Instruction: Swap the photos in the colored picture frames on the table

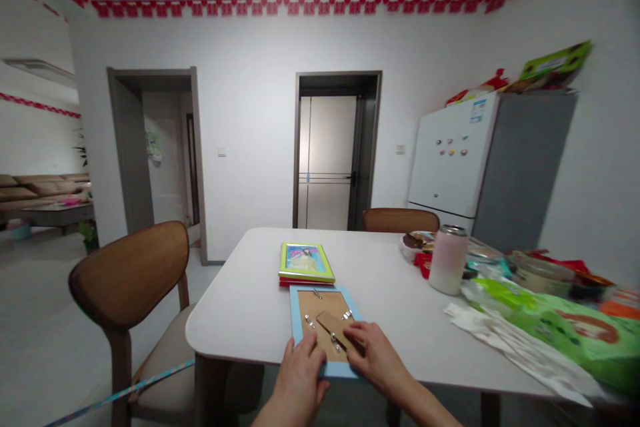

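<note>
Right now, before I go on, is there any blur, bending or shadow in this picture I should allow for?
Head view: the blue picture frame reads fairly clearly; the green packet near the right edge looks smeared; the fridge leans, apparently from wide-angle stretch; the right-hand corners darken; light on the table is soft, without harsh glare.

Photo frame, btm ctr: smooth rim, matt board-like back, shiny metal clips. Tabletop, ctr: smooth, slight sheen. Chair back, lower lt: satin wood. Plastic pack, lower rt: glossy, creased.
</note>
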### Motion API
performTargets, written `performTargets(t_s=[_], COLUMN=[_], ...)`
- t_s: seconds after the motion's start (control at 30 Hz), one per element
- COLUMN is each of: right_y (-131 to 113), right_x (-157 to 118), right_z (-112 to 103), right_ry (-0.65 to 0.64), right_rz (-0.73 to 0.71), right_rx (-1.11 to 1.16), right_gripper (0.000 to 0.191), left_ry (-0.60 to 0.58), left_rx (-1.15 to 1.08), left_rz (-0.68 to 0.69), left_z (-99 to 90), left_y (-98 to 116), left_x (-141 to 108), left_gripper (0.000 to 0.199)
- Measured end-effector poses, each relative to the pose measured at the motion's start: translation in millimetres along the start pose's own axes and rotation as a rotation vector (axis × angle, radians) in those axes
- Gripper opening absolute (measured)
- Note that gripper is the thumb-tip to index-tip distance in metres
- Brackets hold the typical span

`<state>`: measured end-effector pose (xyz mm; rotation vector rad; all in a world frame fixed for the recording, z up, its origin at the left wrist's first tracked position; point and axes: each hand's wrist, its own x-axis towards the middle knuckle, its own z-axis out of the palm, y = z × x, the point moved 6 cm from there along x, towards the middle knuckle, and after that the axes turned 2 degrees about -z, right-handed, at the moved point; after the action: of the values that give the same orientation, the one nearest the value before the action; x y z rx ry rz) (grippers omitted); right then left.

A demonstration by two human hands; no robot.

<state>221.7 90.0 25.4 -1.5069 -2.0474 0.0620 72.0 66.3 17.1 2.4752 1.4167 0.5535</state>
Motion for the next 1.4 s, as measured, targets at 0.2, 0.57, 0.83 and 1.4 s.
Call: performTargets(t_s=[0.2, 0.57, 0.83, 1.4], right_y=[-3, 20, 23, 17], right_x=[-2, 24, 36, 27], right_z=[3, 0, 7, 3], right_ry=[-0.046, -0.052, -0.07, -0.104], right_rz=[-0.02, 0.086, 0.123, 0.03], right_rx=[-0.066, -0.093, -0.118, -0.026], right_gripper=[0.028, 0.028, 0.025, 0.026], left_ry=[0.03, 0.006, 0.048, -0.011], left_rx=[-0.04, -0.055, -0.128, -0.118], left_rz=[-0.022, -0.053, -0.017, -0.063], left_z=[-6.3, -15.3, -15.6, -8.7], left_y=[-3, 3, 0, 0], left_x=[-1, -14, -15, -18], left_gripper=[0.029, 0.031, 0.03, 0.036])
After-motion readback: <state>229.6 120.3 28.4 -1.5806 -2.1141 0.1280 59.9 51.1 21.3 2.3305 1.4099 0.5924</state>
